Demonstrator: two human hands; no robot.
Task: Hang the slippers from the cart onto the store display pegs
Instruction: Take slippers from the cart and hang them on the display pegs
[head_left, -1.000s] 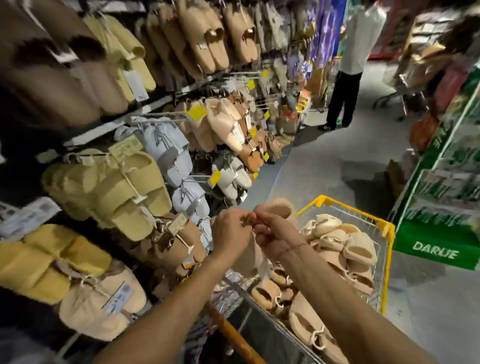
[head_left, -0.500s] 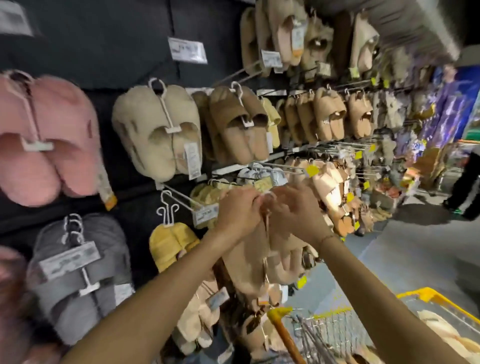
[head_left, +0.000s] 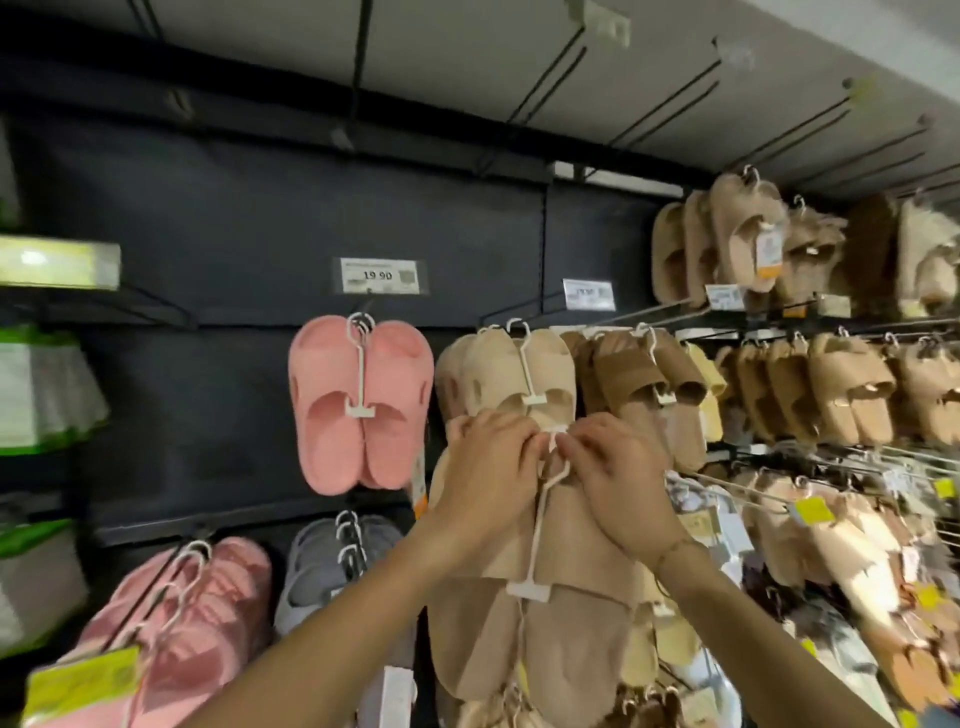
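Observation:
A pair of beige slippers (head_left: 566, 551) on a white plastic hanger (head_left: 537, 540) hangs in front of me. My left hand (head_left: 488, 467) and my right hand (head_left: 618, 467) both pinch the hanger's top hook, raised at the wall display. Just above my hands hangs another beige pair (head_left: 511, 374) on a peg (head_left: 498, 317) with a white price tag. The cart is out of view.
Pink slippers (head_left: 358, 400) hang to the left under a price label (head_left: 377, 276). Brown and tan pairs (head_left: 644, 384) fill pegs to the right. Grey slippers (head_left: 332, 566) and more pink pairs (head_left: 182, 623) hang lower left. Bare black pegs (head_left: 670, 98) jut out above.
My view has swung up from the cart to the wall. Both hands have lifted the beige pair higher, up to the peg row with the hanging beige pair.

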